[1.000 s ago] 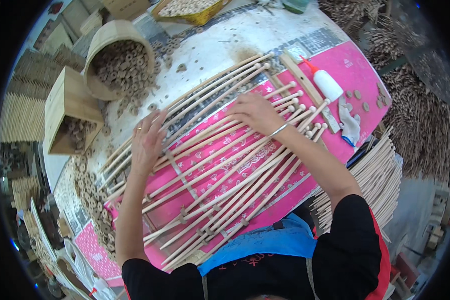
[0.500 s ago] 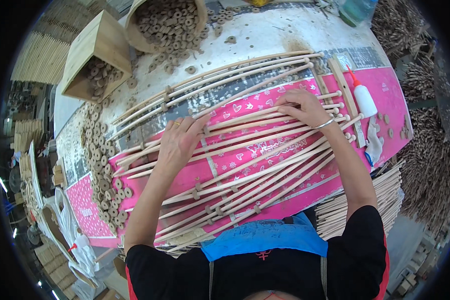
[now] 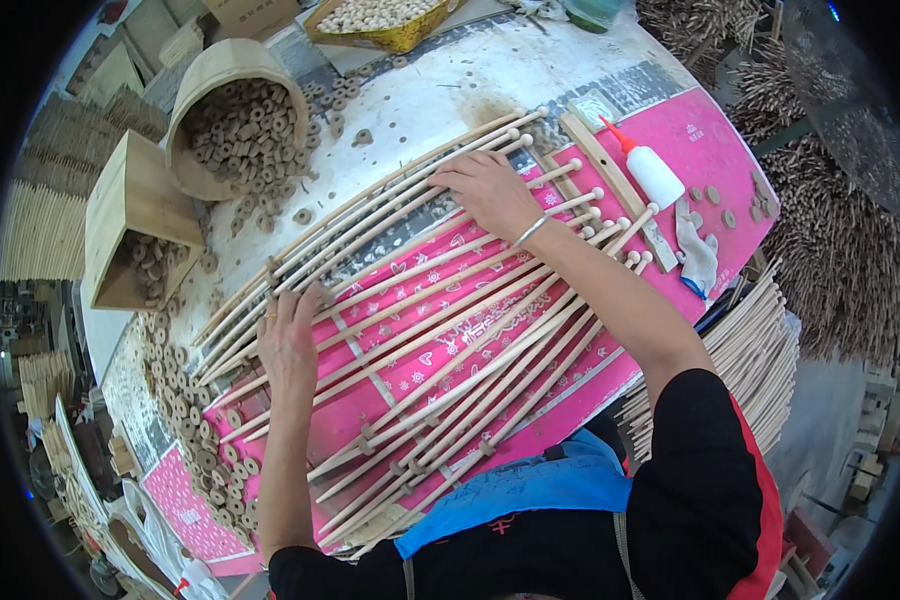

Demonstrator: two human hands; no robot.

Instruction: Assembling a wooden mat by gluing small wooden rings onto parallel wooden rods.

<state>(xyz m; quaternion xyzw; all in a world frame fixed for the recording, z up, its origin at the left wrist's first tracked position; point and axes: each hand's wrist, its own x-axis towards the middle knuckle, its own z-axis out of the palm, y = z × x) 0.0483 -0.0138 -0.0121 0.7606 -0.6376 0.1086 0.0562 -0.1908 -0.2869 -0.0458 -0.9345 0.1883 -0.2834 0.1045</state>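
Note:
Long pale wooden sticks with round knob ends lie across the table. My right hand [image 3: 490,195] is closed in a pinch on one wooden stick [image 3: 405,208] of the far group, towards its knobbed end. Lower down that group, my left hand [image 3: 288,345] has its fingers curled at the sticks near a small wooden ring [image 3: 272,272]; its exact grip is partly hidden. Nearer me, a loose fan of sticks [image 3: 470,372] lies on the pink printed sheet [image 3: 410,262], several with brown rings [image 3: 367,433] on them.
A tipped wooden bucket [image 3: 192,110] and a square wooden box [image 3: 130,215] hold brown rings, with more rings [image 3: 185,385] scattered at left. A white glue bottle [image 3: 655,178], a wooden bar [image 3: 620,185] and a glove [image 3: 697,250] lie at right. A yellow basket [image 3: 400,38] holds pale beads.
Both hands have moved from the middle sticks to the far group. A stick that slanted apart from that group now lies alongside it. The view has turned, shifting the table's contents.

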